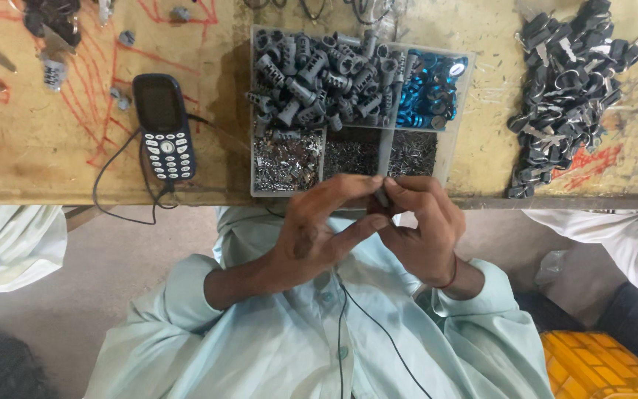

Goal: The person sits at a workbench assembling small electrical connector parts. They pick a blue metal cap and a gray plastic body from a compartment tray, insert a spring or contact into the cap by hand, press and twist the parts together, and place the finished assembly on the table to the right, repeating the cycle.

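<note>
Head view, looking straight down over the lap to the bench edge.

Left hand (317,238): raised in front of the chest, fingers curled, thumb and forefinger tips pressed against a small grey part (382,196). Right hand (421,230): fingers bent inward, tips pinching the same grey part from the opposite side; red thread band at the wrist. Both hands touching at the fingertips, just below the bench edge. Grey part mostly hidden by the fingers; exact shape not determinable.

Clear compartment tray (453,137): resting on the wooden bench (38,148), near edge just above the hands. Large upper compartment filled with grey cylindrical pieces (319,81). Upper right compartment holding blue rings (426,92). Lower compartments holding small metal pins (286,159), shiny and loosely heaped.

Dark keypad phone (164,125): lying flat on the bench left of the tray, black cable trailing from its lower end over the bench edge. Red scribble marks on the bench surface around it.

Heap of black-headed keys (566,89): on the bench right of the tray, well apart from it.

Pale green garment (282,347): covering the lap and both forearms, thin black cord running down its front. Yellow crate (599,366): lower right corner, partly cut off. Other persons' light-coloured clothing visible at both side edges.
</note>
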Action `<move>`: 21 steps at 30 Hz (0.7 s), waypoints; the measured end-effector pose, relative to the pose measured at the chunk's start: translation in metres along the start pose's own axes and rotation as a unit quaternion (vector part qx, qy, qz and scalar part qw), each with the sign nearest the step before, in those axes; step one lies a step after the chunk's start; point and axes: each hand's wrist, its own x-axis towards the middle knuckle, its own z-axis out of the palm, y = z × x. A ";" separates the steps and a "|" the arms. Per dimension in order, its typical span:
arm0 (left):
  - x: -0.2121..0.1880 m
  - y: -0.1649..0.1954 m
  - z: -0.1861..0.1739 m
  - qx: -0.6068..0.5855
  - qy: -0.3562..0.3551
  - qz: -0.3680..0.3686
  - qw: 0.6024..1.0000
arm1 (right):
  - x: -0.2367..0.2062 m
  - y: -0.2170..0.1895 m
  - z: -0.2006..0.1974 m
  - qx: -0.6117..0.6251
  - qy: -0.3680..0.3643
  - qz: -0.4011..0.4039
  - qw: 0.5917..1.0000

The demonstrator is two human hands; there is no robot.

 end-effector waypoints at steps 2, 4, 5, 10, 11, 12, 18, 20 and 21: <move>-0.001 -0.002 -0.005 0.047 0.013 -0.006 0.999 | 0.004 0.003 -0.004 0.101 -0.058 0.072 0.991; -0.003 -0.004 -0.014 0.082 0.008 0.001 0.997 | 0.016 0.019 -0.017 0.038 -0.079 0.055 0.995; -0.004 -0.005 -0.018 0.089 -0.006 0.009 0.996 | 0.023 0.029 -0.024 0.005 -0.089 0.047 0.995; -0.004 -0.011 -0.021 0.051 -0.070 0.031 0.996 | 0.059 0.082 -0.018 -0.233 0.084 0.040 0.968; -0.003 -0.013 -0.020 0.057 -0.069 0.043 0.995 | 0.063 0.089 -0.017 -0.235 0.090 0.041 0.967; -0.003 -0.014 -0.019 0.063 -0.067 0.051 0.995 | 0.064 0.093 -0.015 -0.236 0.093 0.045 0.966; 0.000 -0.023 -0.018 0.008 -0.073 0.028 0.997 | 0.051 0.100 -0.026 -0.135 0.089 0.043 0.986; 0.002 -0.025 -0.020 0.010 -0.082 0.022 0.996 | 0.046 0.101 -0.029 -0.030 0.091 0.095 0.991; 0.003 -0.026 -0.020 0.011 -0.088 0.020 0.996 | 0.043 0.101 -0.029 0.036 0.094 0.137 0.985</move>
